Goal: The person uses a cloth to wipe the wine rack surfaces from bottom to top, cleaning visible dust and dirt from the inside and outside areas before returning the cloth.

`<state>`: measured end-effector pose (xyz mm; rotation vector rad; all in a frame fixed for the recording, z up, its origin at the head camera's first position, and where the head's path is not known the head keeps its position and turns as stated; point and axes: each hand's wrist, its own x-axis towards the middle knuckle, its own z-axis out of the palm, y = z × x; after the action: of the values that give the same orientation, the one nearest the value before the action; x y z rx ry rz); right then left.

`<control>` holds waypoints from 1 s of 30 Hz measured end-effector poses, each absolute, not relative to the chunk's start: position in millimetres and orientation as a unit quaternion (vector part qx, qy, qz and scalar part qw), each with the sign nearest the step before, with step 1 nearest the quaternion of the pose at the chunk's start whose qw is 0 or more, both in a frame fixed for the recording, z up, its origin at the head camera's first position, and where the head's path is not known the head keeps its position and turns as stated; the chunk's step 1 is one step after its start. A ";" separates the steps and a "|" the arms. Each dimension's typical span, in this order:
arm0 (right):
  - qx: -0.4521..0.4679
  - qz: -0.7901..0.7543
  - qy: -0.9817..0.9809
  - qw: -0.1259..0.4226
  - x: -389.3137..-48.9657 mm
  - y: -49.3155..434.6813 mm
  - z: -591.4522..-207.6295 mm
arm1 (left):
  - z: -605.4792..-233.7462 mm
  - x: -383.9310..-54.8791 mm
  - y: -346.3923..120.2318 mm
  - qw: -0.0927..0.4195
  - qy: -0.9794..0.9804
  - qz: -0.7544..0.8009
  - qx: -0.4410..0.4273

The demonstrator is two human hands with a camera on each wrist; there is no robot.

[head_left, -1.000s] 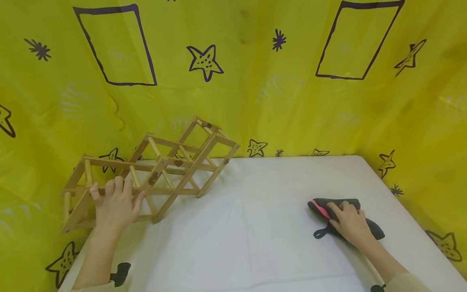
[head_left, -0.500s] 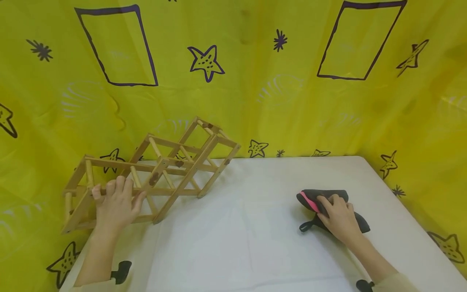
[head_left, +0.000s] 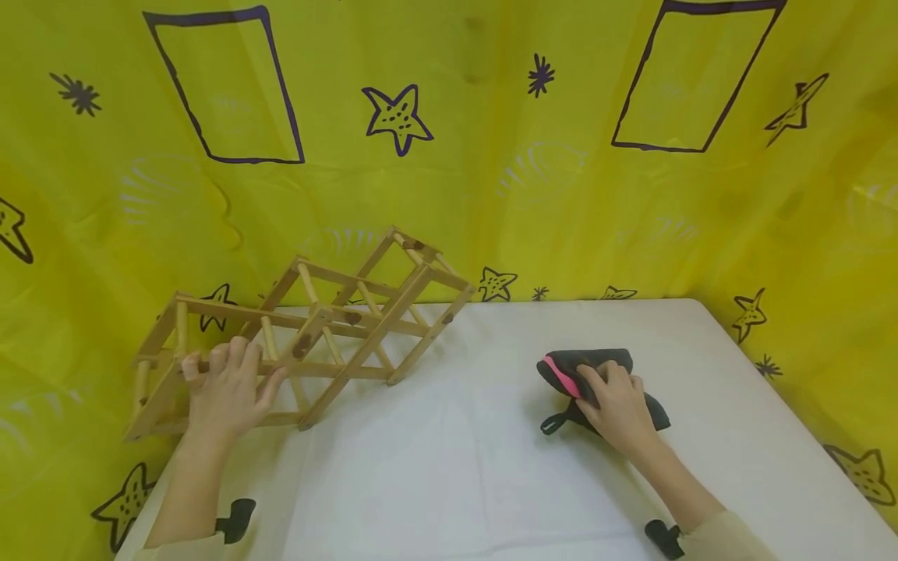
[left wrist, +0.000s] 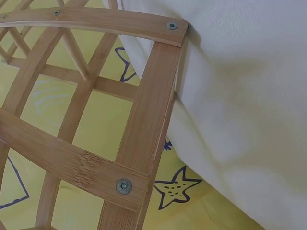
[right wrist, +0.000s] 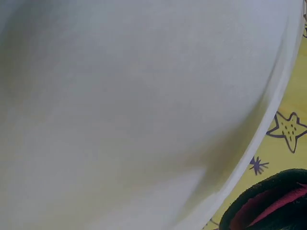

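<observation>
Firstly, taking the tabletop in the head view as a dial with twelve at its far edge, we find the wooden rack (head_left: pixel 365 348) between nine and eleven o'clock. The left hand (head_left: pixel 224 389) grips its near rail. The dark cloth (head_left: pixel 596 358) is at two o'clock, pinched by the right hand (head_left: pixel 617 405); we cannot tell whether it touches the table (head_left: pixel 435 460).

The left wrist view adds screw heads (left wrist: pixel 124 186) at the rack's joints. The right wrist view looks into the cloth's pink-lined opening at its four o'clock; from the head we note only a pink strip (head_left: pixel 561 378) and a loop (head_left: pixel 554 423).

A yellow curtain (head_left: pixel 463 195) backs the table from nine through twelve to three. The forearms cross the near side around eight and four.

White tabletop separates rack from cloth, running from twelve down to six. The rack's nine o'clock end crosses the line of the table edge; overhang we cannot confirm.
</observation>
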<state>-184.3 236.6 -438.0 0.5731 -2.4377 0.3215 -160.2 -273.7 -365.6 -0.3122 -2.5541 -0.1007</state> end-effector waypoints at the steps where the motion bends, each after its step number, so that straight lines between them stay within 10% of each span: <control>1: 0.219 0.124 -0.917 0.309 -184.8 234.4 -437.8 | -365.4 -160.1 -273.0 0.279 -0.952 -0.039 -0.119; 30: 0.284 0.180 -0.825 0.454 -178.0 190.2 -435.2 | -370.9 -168.3 -225.5 0.330 -0.914 -0.033 -0.232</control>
<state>-178.0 190.2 -435.2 0.7012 -2.0376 0.4434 -168.3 -225.5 -370.9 -0.6054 -2.3913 -0.0860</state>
